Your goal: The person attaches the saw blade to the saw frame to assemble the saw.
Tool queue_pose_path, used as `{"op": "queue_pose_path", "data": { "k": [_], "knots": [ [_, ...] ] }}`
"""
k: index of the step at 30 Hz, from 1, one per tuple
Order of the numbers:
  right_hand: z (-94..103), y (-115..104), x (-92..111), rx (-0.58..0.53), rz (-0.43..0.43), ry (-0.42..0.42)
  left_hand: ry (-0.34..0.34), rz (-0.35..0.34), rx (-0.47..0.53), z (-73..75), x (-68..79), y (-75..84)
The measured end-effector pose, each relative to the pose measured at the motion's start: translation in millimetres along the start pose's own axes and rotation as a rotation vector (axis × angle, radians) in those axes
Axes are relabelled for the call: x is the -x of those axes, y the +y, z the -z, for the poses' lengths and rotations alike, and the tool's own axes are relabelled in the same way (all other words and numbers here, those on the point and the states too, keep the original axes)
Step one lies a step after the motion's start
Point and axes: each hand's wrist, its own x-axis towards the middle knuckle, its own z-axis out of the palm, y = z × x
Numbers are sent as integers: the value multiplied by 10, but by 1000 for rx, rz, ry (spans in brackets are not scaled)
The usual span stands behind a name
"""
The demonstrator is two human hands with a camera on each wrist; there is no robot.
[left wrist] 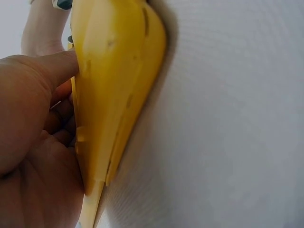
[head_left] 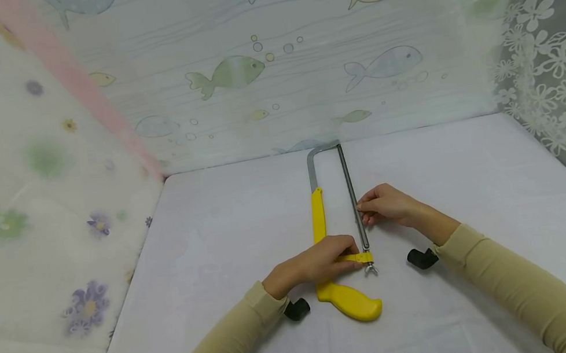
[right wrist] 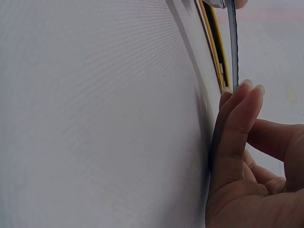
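A hacksaw with a yellow handle (head_left: 355,303) and a grey metal frame lies on the white cloth, its far end near the back wall. Its dark blade (head_left: 347,175) runs along the right side, and a wing nut (head_left: 370,270) sits at the near end. My left hand (head_left: 323,256) grips the yellow part beside the blade's near end. In the left wrist view, its thumb (left wrist: 61,64) presses the yellow plastic, with the fingers partly hidden behind. My right hand (head_left: 388,206) pinches the blade about midway; the right wrist view shows the fingertips at the blade (right wrist: 233,47).
The white-covered table (head_left: 225,218) meets a fish-patterned backdrop (head_left: 303,81) behind. Flowered cloth (head_left: 32,228) hangs at the left, and a lace curtain (head_left: 558,63) at the right. A black wrist device (head_left: 422,258) sits under the right cuff, another (head_left: 297,310) under the left.
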Motion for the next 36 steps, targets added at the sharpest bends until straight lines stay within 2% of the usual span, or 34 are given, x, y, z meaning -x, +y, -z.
{"op": "queue_pose_path", "data": {
  "k": [30,33,36],
  "knots": [
    [3,44,-13,6,13,15,31,-10,21,-13,13,-3],
    [9,52,-3,27,33,9,30,-11,11,-15,13,-4],
    [12,48,32,95,73,-2,24,-6,-1,-14,16,2]
  ]
}}
